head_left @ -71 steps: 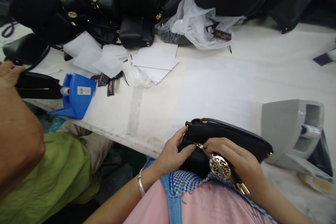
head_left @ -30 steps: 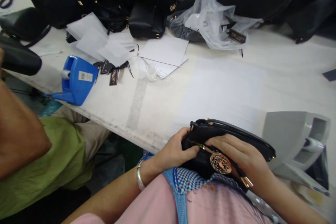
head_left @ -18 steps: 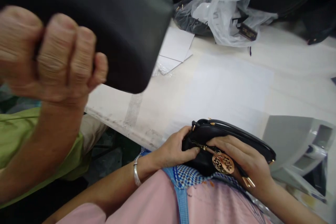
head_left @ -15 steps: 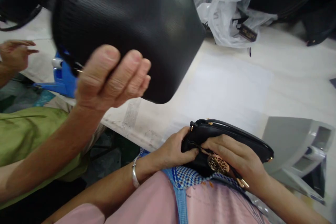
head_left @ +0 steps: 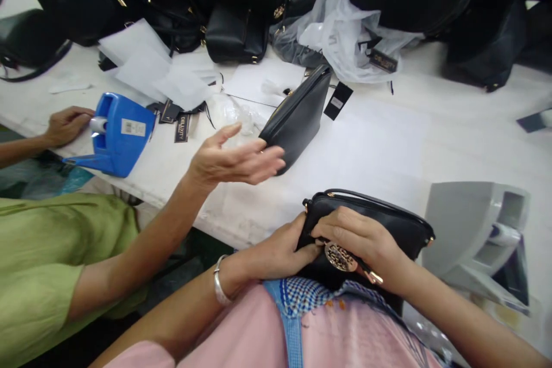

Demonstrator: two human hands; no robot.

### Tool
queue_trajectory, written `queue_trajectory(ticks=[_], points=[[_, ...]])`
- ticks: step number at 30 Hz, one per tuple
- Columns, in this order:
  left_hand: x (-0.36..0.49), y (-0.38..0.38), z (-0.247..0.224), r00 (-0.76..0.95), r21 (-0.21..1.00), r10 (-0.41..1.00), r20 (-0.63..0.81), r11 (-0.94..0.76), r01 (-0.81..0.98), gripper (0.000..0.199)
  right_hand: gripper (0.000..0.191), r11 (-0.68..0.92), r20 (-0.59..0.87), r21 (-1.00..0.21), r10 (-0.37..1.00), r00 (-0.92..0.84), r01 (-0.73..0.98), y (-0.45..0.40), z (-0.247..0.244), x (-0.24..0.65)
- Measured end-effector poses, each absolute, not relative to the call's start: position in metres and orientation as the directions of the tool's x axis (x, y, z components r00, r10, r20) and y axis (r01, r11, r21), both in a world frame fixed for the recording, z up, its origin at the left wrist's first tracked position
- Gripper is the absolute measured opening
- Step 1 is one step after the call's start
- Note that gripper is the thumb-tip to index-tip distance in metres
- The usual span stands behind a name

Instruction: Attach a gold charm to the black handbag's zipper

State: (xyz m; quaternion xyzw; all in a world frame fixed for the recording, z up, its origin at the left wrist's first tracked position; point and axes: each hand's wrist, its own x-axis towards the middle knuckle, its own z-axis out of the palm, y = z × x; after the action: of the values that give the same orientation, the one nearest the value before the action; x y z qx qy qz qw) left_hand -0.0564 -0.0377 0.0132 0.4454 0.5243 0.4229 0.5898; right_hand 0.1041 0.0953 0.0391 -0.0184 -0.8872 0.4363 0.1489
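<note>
Well, the black bag [head_left: 403, 227] is at the near edge of the table [head_left: 474, 132], against the apron [head_left: 304, 293]. The left hand [head_left: 278, 250] clasps its left end; the right hand [head_left: 364, 240] bunches beside the gold charm [head_left: 338, 257], though I can't tell what it pinches. Should the left hand slacken, the bag could slip off; a swinging charm could scratch it.

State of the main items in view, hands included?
Held bag: open or shut unclear
Left hand: gripping held bag
Right hand: curled over bag's front, grip hidden
Co-worker's nearer hand: open, fingers extended
Clear plastic bag: crumpled
White sheets: loosely overlapping
</note>
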Motion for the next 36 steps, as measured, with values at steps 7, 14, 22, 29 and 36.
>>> queue_trajectory(ticks=[7, 14, 22, 29, 36], points=[[-0.039, -0.035, 0.011, -0.081, 0.933, 0.935, -0.344, 0.331, -0.141, 0.052, 0.032, 0.588, 0.260, -0.809, 0.379, -0.888, 0.015, 0.093, 0.034, 0.127], [-0.035, -0.033, 0.002, -0.122, 0.938, 0.932, -0.342, 0.345, 0.002, 0.044, 0.027, 0.609, 0.319, -0.791, 0.321, -0.892, -0.064, 0.089, 0.028, 0.111], [-0.034, -0.033, -0.001, -0.159, 0.939, 0.926, -0.344, 0.338, -0.063, 0.051, 0.023, 0.662, 0.206, -0.735, 0.423, -0.882, 0.146, 0.100, 0.032, 0.097], [-0.032, -0.043, 0.006, -0.185, 0.936, 0.930, -0.316, 0.275, -0.218, 0.042, 0.045, 0.611, 0.158, -0.458, 0.771, -0.617, 0.646, 0.121, 0.034, 0.161], [-0.038, -0.046, 0.036, -0.222, 0.989, 0.964, -0.145, 0.134, -0.065, 0.038, 0.046, 0.587, 0.115, -0.480, 0.779, -0.617, 0.652, 0.109, 0.086, 0.207]])
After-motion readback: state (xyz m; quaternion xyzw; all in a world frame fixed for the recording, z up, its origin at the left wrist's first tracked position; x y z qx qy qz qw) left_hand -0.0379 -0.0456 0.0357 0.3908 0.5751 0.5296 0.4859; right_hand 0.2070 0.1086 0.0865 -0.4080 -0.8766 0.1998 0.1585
